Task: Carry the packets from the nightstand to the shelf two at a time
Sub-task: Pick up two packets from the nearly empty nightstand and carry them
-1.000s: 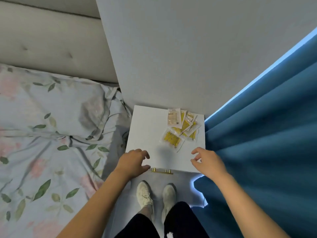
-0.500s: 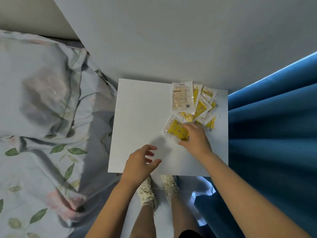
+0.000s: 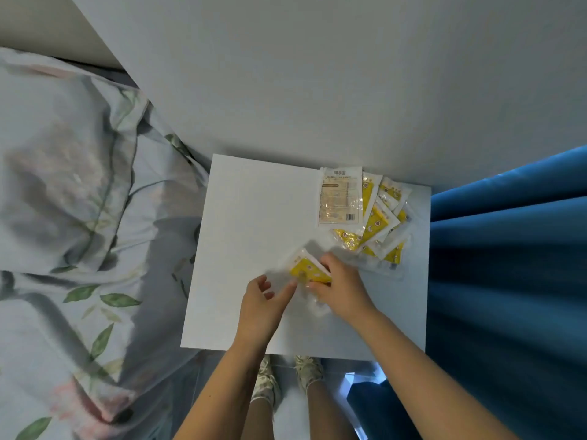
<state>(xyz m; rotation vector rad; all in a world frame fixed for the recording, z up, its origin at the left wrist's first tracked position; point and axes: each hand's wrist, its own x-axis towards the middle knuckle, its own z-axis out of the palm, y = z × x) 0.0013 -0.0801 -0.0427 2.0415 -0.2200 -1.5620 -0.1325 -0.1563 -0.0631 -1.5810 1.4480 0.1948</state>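
A white nightstand [image 3: 247,223] stands below me against the wall. Several yellow-and-clear packets [image 3: 378,223] lie in a loose pile at its back right corner, one turned label side up [image 3: 340,198]. My right hand [image 3: 341,289] pinches one yellow packet [image 3: 306,269] and holds it just above the tabletop, apart from the pile. My left hand [image 3: 262,301] is right beside it, fingers loosely spread, thumb reaching toward the packet's near edge. Whether the thumb touches the packet is blurred.
A bed with floral bedding and a pillow [image 3: 79,192] lies to the left of the nightstand. A blue curtain [image 3: 508,281] hangs close on the right. The grey wall [image 3: 317,74] is behind. My feet [image 3: 286,376] stand at the nightstand's front edge.
My right hand reached the pile, took one yellow packet and drew it toward me and to the left. My left hand moved forward to meet it. The view tilted down over the nightstand.
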